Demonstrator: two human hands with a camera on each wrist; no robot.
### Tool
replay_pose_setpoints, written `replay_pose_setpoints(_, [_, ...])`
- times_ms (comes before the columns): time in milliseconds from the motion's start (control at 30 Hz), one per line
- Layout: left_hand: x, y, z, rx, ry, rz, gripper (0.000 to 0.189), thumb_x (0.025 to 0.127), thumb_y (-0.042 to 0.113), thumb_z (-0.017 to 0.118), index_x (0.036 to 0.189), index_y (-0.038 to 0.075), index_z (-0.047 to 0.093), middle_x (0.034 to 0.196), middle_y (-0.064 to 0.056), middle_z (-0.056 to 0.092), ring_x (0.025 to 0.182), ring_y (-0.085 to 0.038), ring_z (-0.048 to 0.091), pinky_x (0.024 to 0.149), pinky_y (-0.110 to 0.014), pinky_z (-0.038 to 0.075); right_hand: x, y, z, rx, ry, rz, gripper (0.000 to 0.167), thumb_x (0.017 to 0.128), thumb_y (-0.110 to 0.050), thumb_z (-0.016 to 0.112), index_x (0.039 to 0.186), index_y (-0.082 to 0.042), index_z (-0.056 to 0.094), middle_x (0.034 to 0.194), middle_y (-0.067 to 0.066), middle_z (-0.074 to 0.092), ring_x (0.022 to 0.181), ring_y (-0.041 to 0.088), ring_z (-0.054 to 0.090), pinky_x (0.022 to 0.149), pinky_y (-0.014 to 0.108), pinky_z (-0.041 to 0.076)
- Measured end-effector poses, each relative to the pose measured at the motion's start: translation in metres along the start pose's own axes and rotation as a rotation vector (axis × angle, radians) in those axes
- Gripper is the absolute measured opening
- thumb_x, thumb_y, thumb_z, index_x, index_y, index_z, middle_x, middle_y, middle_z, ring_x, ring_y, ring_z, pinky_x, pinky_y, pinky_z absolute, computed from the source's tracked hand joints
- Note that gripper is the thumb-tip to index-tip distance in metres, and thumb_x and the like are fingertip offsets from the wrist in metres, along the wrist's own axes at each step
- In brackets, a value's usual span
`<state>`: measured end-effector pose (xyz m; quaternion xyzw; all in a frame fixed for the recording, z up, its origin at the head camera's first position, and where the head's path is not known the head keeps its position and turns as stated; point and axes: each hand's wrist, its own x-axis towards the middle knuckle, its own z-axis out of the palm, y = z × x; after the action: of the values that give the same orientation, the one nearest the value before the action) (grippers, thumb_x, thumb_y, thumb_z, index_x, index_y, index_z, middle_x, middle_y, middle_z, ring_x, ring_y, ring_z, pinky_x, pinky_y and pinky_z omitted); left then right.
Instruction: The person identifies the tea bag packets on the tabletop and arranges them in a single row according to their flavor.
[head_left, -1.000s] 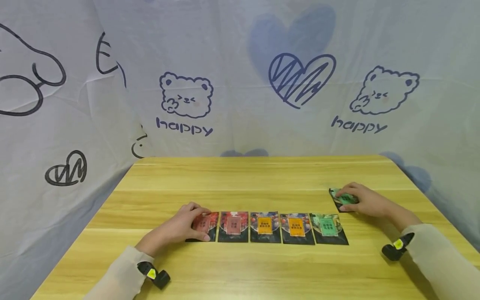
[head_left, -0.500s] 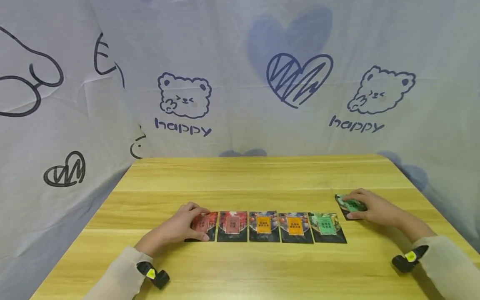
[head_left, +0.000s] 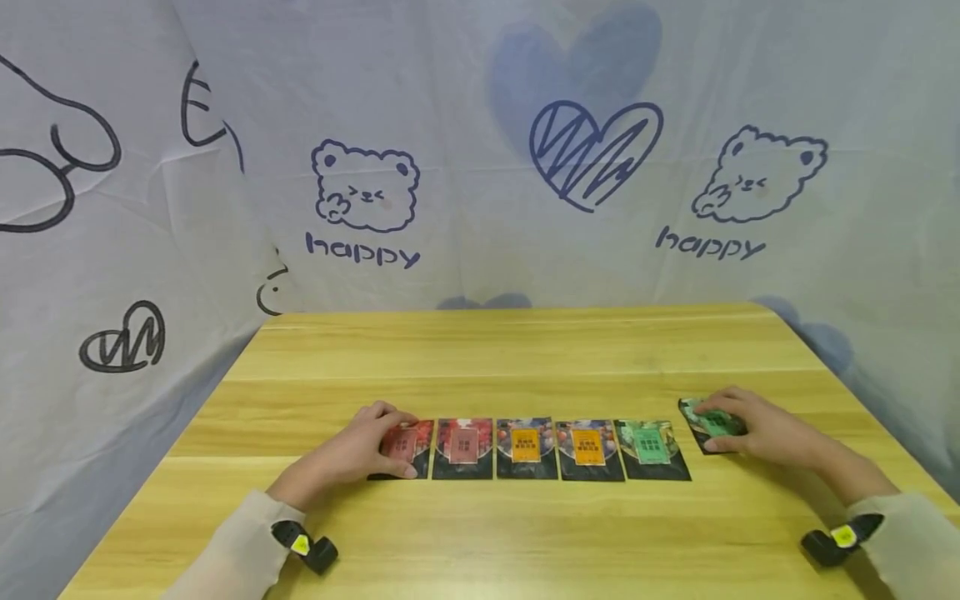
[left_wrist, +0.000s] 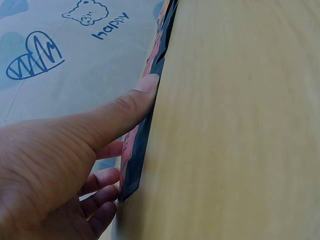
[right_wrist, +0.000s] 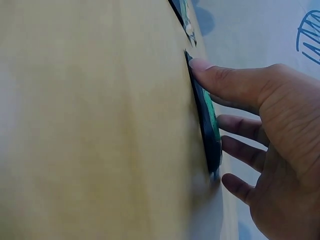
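At the left end of a row of flat sachets, my left hand [head_left: 360,444] holds a red-and-black sachet [head_left: 405,447]. Its thumb [left_wrist: 147,82] lies on the near black edge, and the fingers reach the sachet's far and left sides. My right hand [head_left: 757,427] grips a green-and-black sachet [right_wrist: 205,115] between thumb and fingers. This sachet sits slightly tilted, just right of and behind the row. The row continues with a second red sachet [head_left: 462,447], two orange-labelled sachets [head_left: 527,447] and a green sachet [head_left: 651,448] at its right end.
The sachets lie on a light wood-grain table [head_left: 495,533]. Behind and to the left hangs a pale cloth [head_left: 480,200] with bear and heart drawings. Each wrist wears a black strap with a small camera [head_left: 825,546].
My right hand has moved right and nearer to me, carrying the green sachet away from the row's right end. The left hand keeps its place on the red sachet.
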<state>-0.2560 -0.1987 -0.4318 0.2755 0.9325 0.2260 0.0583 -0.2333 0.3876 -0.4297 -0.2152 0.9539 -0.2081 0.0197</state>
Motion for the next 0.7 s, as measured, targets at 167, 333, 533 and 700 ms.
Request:
replay_pose_setpoints(167, [-0.001, 0.002, -0.001, -0.007, -0.003, -0.019, 0.077, 0.076, 0.052, 0.08, 0.137, 0.012, 0.055, 0.121, -0.008, 0.047, 0.107, -0.026, 0.043, 0.089, -0.048, 0.041, -0.006, -0.006, 0.004, 0.007, 0.009, -0.02, 0.056, 0.085, -0.047, 0.072, 0.127, -0.011, 0.062, 0.127, 0.017, 0.051, 0.116, 0.044, 0.049, 0.088, 0.062, 0.042])
replay_pose_setpoints(333, [0.0, 0.003, -0.001, -0.011, -0.01, -0.029, 0.077, 0.076, 0.051, 0.08, 0.137, 0.012, 0.055, 0.123, -0.009, 0.046, 0.108, -0.027, 0.042, 0.09, -0.049, 0.041, -0.011, -0.014, 0.005, 0.004, 0.003, -0.022, 0.055, 0.084, -0.048, 0.072, 0.125, -0.012, 0.063, 0.125, 0.014, 0.052, 0.112, 0.042, 0.051, 0.086, 0.059, 0.044])
replay_pose_setpoints(533, [0.0, 0.003, -0.001, -0.002, -0.015, -0.028, 0.078, 0.076, 0.051, 0.08, 0.138, 0.012, 0.054, 0.123, -0.009, 0.046, 0.108, -0.027, 0.042, 0.09, -0.049, 0.041, -0.016, -0.022, 0.009, -0.001, 0.009, -0.019, 0.057, 0.083, -0.049, 0.072, 0.126, -0.012, 0.063, 0.127, 0.018, 0.052, 0.113, 0.045, 0.051, 0.087, 0.061, 0.043])
replay_pose_setpoints(700, [0.001, 0.003, -0.001, 0.006, -0.008, -0.022, 0.078, 0.076, 0.051, 0.079, 0.138, 0.011, 0.054, 0.123, -0.009, 0.046, 0.108, -0.028, 0.043, 0.09, -0.05, 0.041, -0.019, -0.024, 0.012, 0.003, 0.024, -0.02, 0.057, 0.084, -0.048, 0.072, 0.126, -0.012, 0.063, 0.127, 0.017, 0.052, 0.114, 0.044, 0.05, 0.087, 0.062, 0.042])
